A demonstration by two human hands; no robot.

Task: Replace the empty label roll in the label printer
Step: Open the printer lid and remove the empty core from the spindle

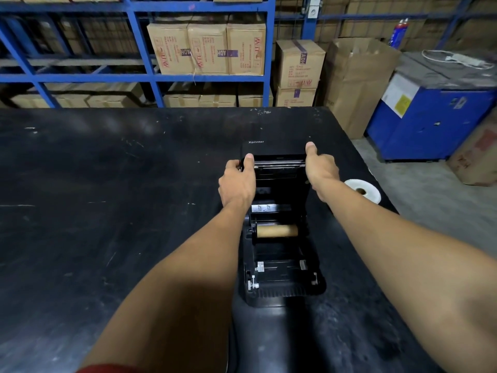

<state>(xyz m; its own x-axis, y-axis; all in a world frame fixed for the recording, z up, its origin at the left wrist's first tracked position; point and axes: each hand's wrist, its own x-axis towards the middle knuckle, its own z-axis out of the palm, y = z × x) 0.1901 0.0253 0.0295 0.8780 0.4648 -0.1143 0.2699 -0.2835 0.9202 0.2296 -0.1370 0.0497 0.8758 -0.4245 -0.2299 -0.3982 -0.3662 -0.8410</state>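
At the lid's [279, 170] top edge, your thumbs press on the front. Your left hand [236, 181] curls its fingers round the left side; your right hand [321, 170] sends its fingers behind, out of sight. Both hands clamp the lid, raised over the printer [282, 289]. Let go early and it may drop onto the empty core [277, 230] in its bay. The new roll [363, 190] lies near the table [107, 211] edge on your right; a careless elbow could knock it off.

I see a warehouse. Blue metal shelves [80, 78] at eleven o'clock hold brown cardboard boxes [207, 49]. More boxes [298, 65] stand stacked at one o'clock, past my big black work table [107, 184]. The floor [419, 189] at three o'clock is gray.
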